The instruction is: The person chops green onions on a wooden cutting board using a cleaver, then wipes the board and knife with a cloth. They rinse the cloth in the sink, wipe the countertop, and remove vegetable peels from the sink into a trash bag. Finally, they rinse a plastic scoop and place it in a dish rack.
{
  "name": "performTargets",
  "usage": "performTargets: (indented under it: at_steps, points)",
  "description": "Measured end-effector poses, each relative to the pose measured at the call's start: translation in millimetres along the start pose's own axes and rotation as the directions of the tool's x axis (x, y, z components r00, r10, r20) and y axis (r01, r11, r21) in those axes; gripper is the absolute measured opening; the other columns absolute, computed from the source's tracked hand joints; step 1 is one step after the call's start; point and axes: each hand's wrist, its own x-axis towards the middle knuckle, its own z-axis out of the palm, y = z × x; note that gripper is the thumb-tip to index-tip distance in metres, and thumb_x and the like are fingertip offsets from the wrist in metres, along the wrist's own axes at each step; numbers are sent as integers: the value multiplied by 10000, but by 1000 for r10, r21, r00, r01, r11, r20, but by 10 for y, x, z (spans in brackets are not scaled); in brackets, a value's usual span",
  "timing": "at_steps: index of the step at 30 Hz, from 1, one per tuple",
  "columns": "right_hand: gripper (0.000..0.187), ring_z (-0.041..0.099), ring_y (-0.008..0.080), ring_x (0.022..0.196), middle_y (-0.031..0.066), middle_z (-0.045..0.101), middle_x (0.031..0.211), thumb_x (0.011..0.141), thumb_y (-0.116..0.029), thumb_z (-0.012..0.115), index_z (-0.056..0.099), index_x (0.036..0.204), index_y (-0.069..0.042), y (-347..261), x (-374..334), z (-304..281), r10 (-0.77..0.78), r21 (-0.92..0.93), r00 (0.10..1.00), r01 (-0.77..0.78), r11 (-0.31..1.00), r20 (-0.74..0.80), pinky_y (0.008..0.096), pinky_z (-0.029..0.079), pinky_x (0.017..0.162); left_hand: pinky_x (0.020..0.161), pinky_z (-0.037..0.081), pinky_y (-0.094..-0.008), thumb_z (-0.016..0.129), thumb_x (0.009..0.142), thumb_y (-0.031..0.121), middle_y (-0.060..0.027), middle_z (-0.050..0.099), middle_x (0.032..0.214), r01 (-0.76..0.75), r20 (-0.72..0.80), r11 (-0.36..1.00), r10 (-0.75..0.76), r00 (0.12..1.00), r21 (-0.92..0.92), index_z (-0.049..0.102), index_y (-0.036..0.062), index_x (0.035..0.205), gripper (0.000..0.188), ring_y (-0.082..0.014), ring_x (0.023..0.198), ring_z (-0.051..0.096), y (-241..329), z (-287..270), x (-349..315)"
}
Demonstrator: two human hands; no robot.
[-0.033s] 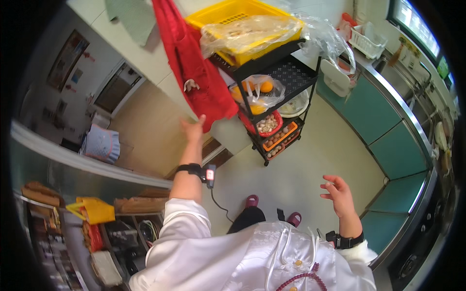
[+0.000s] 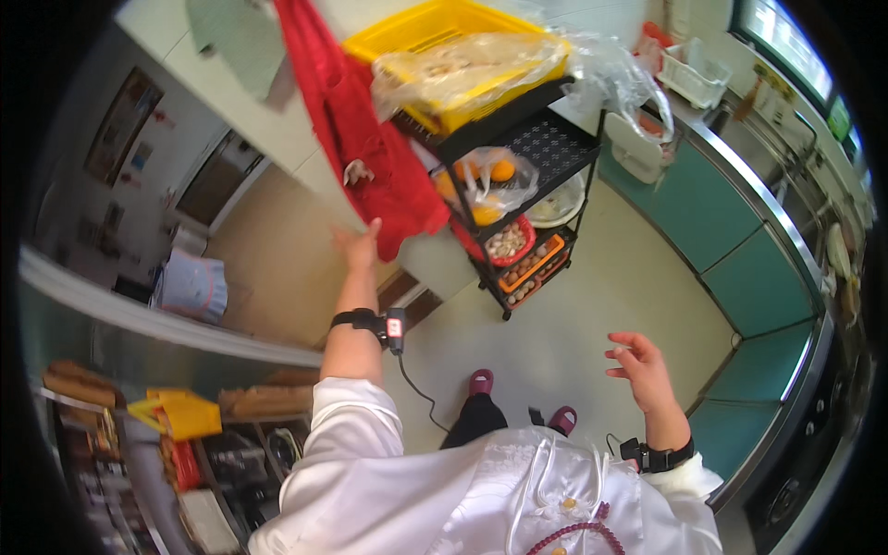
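A red cloth garment (image 2: 370,157), apron-like with a small white patch, hangs against the white wall. My left hand (image 2: 357,246) reaches up beside its lower edge, fingers spread and holding nothing. Whether a fingertip touches the cloth I cannot tell. My right hand (image 2: 638,370) hovers over the floor on the right, its fingers loosely bent and apart, with nothing in them. Close to the garment stands a black shelf cart (image 2: 555,143). A yellow basket (image 2: 425,28) with clear plastic over it rests on top.
On the cart's lower levels are a bag of orange fruit (image 2: 490,180), a red bowl of pale bulbs (image 2: 507,242) and an orange-rimmed tray (image 2: 532,268). Teal cabinets (image 2: 731,240) with a sink line the right side. A low shelf holds a yellow bag (image 2: 190,413) at left.
The view has shifted slightly, and the red garment hangs a little differently at its lower edge. Both hands keep nearly the same pose.
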Motion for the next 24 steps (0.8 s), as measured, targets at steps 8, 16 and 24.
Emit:
performTargets:
  at_steps: [8, 16, 24]
  points:
    - [412, 544, 231, 1005, 154, 523, 1176, 844, -179, 585, 490, 1235, -91, -397, 658, 1179, -240, -401, 926, 347, 848, 292, 328, 484, 785, 1026, 311, -426, 544, 873, 242, -131, 418, 1330, 673, 831, 545, 82, 551, -500, 384, 38, 1299, 499, -283, 1206, 421, 269, 84, 252]
    - [333, 540, 393, 962, 217, 552, 1062, 831, -238, 579, 535, 1121, -79, -762, 1398, 3072, -751, -216, 648, 757, 617, 126, 419, 480, 676, 999, 322, -399, 397, 925, 409, -99, 465, 1264, 872, 748, -4, 513, 421, -489, 371, 60, 1302, 514, -272, 1172, 430, 546, -191, -699]
    - [349, 548, 388, 939, 199, 601, 990, 864, -321, 533, 558, 1053, -29, -922, 1557, 3467, -468, 120, 882, 459, 880, 62, 430, 437, 806, 846, 422, -363, 337, 956, 384, -149, 497, 1165, -772, 335, 573, 810, 482, -274, 442, 14, 1225, 469, -250, 1013, 523, 314, -520, -304]
